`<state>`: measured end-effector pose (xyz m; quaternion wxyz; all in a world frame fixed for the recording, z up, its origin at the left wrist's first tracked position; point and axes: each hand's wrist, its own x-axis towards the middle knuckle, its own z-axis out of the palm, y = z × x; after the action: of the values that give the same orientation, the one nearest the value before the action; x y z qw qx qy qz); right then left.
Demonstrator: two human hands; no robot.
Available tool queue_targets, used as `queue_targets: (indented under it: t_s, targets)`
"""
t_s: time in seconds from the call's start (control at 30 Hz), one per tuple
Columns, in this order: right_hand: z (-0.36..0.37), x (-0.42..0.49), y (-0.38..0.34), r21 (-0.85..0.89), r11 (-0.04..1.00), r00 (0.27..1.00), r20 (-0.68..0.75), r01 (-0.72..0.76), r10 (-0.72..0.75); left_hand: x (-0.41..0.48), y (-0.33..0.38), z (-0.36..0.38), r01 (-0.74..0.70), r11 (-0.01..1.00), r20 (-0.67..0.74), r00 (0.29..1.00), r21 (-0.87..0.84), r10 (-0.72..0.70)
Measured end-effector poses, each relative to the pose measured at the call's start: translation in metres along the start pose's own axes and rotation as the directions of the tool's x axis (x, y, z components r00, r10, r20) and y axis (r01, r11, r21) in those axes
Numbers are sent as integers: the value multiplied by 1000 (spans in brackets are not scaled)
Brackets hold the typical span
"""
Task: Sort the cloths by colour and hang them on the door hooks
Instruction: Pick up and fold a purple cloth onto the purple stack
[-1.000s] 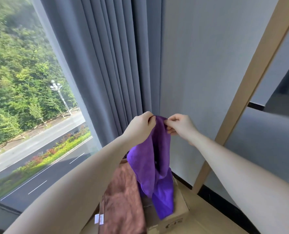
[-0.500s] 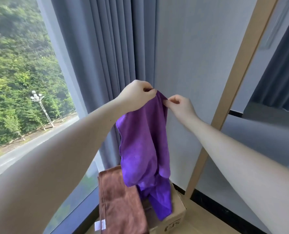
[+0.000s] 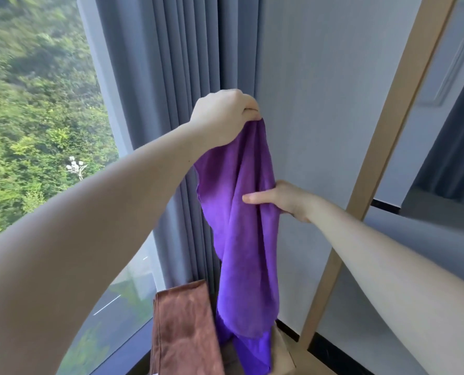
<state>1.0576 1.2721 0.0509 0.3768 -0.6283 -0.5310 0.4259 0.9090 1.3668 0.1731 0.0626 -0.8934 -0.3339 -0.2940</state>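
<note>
**Raising the purple cloth off the pile**
I'm pinching its top corner in my left hand, higher than before, against the grey curtain. My right hand, off the top edge now, is gripping mid-cloth. The tail is trailing on the cardboard box beside the brown cloth, so hanging comes next.

Two hands, two cloths — purple cloth, brown cloth — one box.

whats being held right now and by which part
The purple cloth: the left hand grips its bunched top end, and the right hand grips it partway down, thumb across the front.
</note>
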Motion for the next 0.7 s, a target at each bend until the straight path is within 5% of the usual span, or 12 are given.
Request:
queue_targets:
  t_s: [0.13,0.4,0.6,0.7]
  targets:
    - [-2,-3,0,-79,990,977,169,-120,132,8,2,-6,18,999,17,1000,-35,-17]
    - [-11,-8,6,296,944,975,205,-144,85,-1,8,37,108,982,18,994,-153,-107]
    - [-20,-6,15,561,820,985,175,-111,13,-32,12,72,203,956,310,942,-213,-131]
    - [-23,-7,18,619,781,988,154,-84,-15,-52,-1,92,425,828,450,859,-365,-243]
